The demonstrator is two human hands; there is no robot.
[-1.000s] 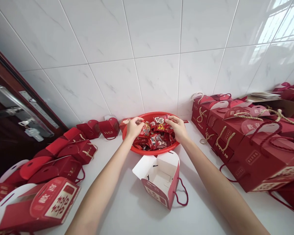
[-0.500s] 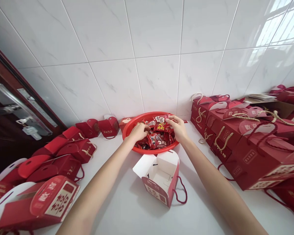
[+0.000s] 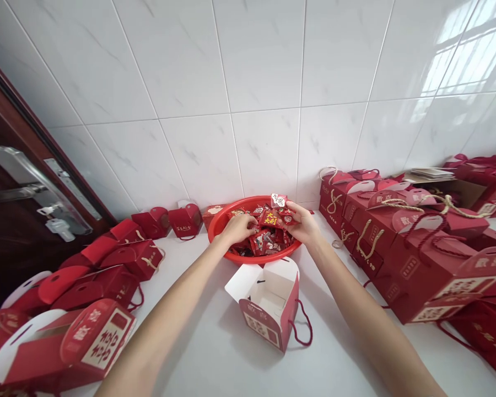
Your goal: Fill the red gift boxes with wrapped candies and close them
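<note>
A red plastic basin [image 3: 256,259] full of small red candy packets [image 3: 267,240] stands against the tiled wall. Over its left side, my left hand [image 3: 238,229] has its fingers curled together among the packets; anything they pinch is hidden. My right hand [image 3: 302,221], at the basin's right rim, closes its thumb and fingers on a red candy packet [image 3: 278,200] with a pale printed label. In front of the basin sits an open red gift box [image 3: 268,320], its white flaps spread and a dark red cord handle hanging at its right side. Its visible inside holds no packets.
Closed red gift boxes [image 3: 107,281] line the left side of the white table [image 3: 215,353]. Many more boxes [image 3: 421,259] with rope handles are stacked at the right. A door with a metal handle and keys [image 3: 58,220] stands at far left.
The view has tilted up slightly. My right hand's packet has turned and now sticks up above the basin's far rim. My left hand stays over the basin's left side.
</note>
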